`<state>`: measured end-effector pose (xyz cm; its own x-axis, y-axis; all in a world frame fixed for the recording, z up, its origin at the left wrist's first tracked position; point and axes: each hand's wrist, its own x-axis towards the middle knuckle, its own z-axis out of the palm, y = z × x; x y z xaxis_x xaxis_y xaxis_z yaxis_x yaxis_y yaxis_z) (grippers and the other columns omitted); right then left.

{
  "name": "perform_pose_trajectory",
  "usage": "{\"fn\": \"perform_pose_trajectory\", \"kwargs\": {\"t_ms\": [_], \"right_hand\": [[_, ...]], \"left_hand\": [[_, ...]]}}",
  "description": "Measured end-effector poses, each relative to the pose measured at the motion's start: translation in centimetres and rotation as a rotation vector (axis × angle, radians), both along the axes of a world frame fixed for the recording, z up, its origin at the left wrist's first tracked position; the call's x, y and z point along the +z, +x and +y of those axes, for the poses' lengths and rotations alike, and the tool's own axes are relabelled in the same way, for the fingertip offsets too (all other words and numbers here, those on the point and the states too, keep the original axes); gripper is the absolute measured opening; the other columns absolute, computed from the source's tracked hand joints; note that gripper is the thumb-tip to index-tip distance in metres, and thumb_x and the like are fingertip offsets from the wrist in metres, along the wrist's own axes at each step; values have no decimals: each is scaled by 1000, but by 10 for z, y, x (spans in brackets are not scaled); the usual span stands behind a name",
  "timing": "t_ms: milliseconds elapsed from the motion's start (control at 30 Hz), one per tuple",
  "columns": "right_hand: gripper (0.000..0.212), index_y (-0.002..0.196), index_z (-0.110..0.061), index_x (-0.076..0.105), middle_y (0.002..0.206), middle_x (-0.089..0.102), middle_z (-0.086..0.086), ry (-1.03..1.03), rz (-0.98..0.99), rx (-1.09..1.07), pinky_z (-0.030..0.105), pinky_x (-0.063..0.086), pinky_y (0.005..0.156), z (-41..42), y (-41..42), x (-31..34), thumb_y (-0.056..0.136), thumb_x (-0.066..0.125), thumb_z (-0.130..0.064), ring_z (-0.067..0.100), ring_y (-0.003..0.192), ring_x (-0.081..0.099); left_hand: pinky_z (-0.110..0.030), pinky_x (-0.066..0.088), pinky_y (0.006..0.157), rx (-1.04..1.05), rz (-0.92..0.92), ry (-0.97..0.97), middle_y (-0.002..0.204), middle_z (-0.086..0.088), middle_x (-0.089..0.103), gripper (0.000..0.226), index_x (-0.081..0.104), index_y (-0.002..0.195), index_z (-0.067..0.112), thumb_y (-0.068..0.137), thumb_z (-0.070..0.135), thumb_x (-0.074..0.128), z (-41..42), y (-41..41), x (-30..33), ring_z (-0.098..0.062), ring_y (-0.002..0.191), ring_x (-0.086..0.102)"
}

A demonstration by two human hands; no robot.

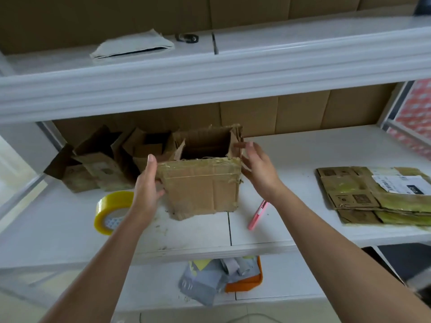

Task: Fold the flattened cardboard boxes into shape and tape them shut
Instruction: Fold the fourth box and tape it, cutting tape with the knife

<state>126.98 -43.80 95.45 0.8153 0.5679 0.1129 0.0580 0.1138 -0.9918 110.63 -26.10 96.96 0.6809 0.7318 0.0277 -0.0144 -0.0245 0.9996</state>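
Left hand (147,183) covers the near left corner of the open box (203,183); whether its palm presses the wall cannot be told. Right hand (256,169) blurred at the fingertips, contact with the box's right flap unclear. Box inside dark, bottom not visible. Tape roll (112,213) partly behind the left forearm. Pink cutter (257,215): upper end hidden by the right wrist, blade not visible. Flattened box stack (373,197) cut off at the right edge; label print too small to read. Small dark object (187,38) on the upper shelf blurred, unidentifiable. Items under the shelf (221,278) half hidden by its front edge.
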Motion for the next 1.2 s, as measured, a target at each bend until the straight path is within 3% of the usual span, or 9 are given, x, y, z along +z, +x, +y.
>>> {"fn": "perform_pose_trajectory", "kwargs": {"t_ms": [100, 200, 300, 433, 633, 700, 800, 1000, 1200], "right_hand": [[50, 119, -50, 61, 135, 49, -33, -79, -115, 190, 24, 35, 105, -15, -5, -9, 86, 35, -77, -13, 125, 44], [42, 115, -42, 66, 150, 20, -32, -201, -340, 177, 2, 27, 100, -21, 2, -19, 82, 54, -65, -7, 142, 19], [35, 115, -34, 64, 153, 27, -19, -206, -333, 112, 21, 30, 113, -22, 9, -16, 86, 56, -52, 1, 139, 31], [20, 114, -38, 58, 145, 44, -7, -179, -245, 101, 35, 36, 113, -24, 16, -9, 95, 60, -31, 11, 132, 44], [80, 149, -45, 9, 146, 28, -18, -310, -217, 132, 11, 44, 81, -25, 30, -6, 93, 64, -27, 8, 118, 48], [91, 146, -55, -2, 153, 17, -18, -348, -190, 205, 21, 44, 95, -22, 34, -2, 92, 65, -25, 15, 128, 42], [85, 143, -54, 9, 155, 18, -11, -386, -192, 236, 39, 46, 103, -15, 38, 5, 89, 67, -22, 25, 131, 43], [52, 126, -41, 31, 145, 31, -15, -365, -246, 191, 32, 61, 68, -21, 37, -12, 87, 64, -50, 14, 103, 61], [40, 113, -34, 38, 142, 42, -8, -322, -166, 205, 31, 60, 62, -24, 31, -19, 87, 60, -56, 15, 118, 53]], "left_hand": [[-49, 43, 105, -79, -35, 23, 111, 4, 72, 62, 67, 106, 27, 77, 76, 42, 2, 0, -10, -14, 112, 63], [-47, 49, 96, -143, 42, 191, 102, -4, 68, 69, 66, 96, 21, 76, 84, 47, 0, 1, -16, -19, 98, 64], [-38, 48, 76, -210, 81, 361, 91, -19, 58, 59, 65, 82, 14, 73, 72, 56, 2, 2, -15, -29, 85, 57], [-50, 53, 84, -196, 26, 238, 101, -7, 68, 36, 69, 102, 21, 82, 51, 70, 5, 6, -16, -27, 95, 66], [-28, 54, 69, -162, 152, 155, 126, 8, 45, 70, 25, 138, 43, 87, 32, 71, 8, 18, -13, -11, 107, 57], [-27, 56, 67, -246, 218, 126, 134, 5, 38, 83, 16, 143, 56, 90, 20, 69, 14, 19, -8, -16, 110, 57], [-33, 58, 71, -312, 295, 101, 144, 1, 29, 86, 17, 141, 66, 93, 13, 64, 17, 17, 0, -25, 116, 57], [-25, 58, 67, -322, 315, 172, 143, 3, 33, 53, 44, 122, 66, 96, 22, 60, 15, 12, 3, -11, 107, 59], [-54, 57, 85, -287, 333, 42, 135, 9, 46, 28, 53, 116, 64, 97, 43, 53, 13, 11, -6, -26, 111, 64]]}}
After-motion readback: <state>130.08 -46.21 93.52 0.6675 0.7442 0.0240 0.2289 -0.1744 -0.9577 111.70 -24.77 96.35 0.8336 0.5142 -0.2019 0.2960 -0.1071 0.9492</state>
